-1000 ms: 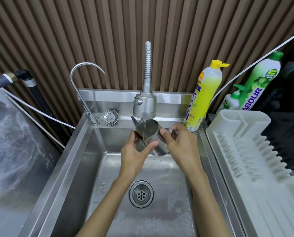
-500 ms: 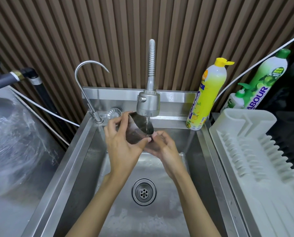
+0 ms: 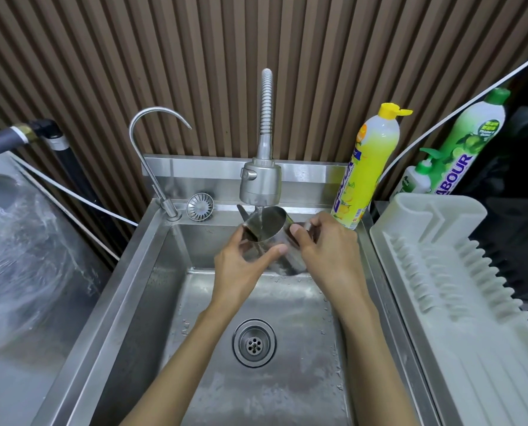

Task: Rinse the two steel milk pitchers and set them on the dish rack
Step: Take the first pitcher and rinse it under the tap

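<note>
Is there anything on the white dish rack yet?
No, the dish rack holds nothing; both hands hold a pitcher under the tap.

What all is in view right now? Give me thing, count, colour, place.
milk pitcher: one visible, steel, tilted under the running tap
sprayer tap: one, grey steel, back centre of sink
gooseneck tap: one, chrome, back left corner
sink: one, steel, centre
drain: one, steel, sink floor
loose strainer: one, steel, back ledge
yellow bottle: one, right of tap
green bottles: two, one tall, one small, far right
dish rack: one, white, right of sink, nothing on it
left hand: on pitcher's left side
right hand: on pitcher's right side
</note>
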`<act>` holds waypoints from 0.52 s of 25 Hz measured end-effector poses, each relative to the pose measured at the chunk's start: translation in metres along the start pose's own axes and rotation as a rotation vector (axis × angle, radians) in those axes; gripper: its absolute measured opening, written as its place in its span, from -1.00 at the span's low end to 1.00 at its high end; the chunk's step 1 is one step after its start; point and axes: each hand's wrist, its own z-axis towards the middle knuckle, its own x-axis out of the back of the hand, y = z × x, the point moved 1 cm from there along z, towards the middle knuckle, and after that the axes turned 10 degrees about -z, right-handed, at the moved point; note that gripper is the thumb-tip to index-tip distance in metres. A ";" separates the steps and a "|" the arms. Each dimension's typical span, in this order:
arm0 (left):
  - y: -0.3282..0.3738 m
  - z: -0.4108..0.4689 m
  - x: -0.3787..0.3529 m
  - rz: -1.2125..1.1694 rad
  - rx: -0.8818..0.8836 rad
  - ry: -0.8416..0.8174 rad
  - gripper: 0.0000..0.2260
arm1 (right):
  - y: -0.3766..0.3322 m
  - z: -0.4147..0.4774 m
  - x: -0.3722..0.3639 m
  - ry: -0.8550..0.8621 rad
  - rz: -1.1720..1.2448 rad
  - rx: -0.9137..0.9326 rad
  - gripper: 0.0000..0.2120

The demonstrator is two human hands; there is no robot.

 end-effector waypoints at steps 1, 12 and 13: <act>0.000 0.003 -0.002 -0.089 -0.015 0.002 -0.57 | 0.002 0.001 -0.001 0.015 0.080 0.002 -0.87; 0.017 -0.003 0.018 0.238 -0.397 0.243 -0.26 | 0.013 0.000 -0.059 -0.312 0.979 -0.078 -0.88; 0.018 -0.005 0.019 0.266 -0.361 0.274 -0.23 | 0.013 0.000 -0.058 -0.297 0.920 -0.084 -0.89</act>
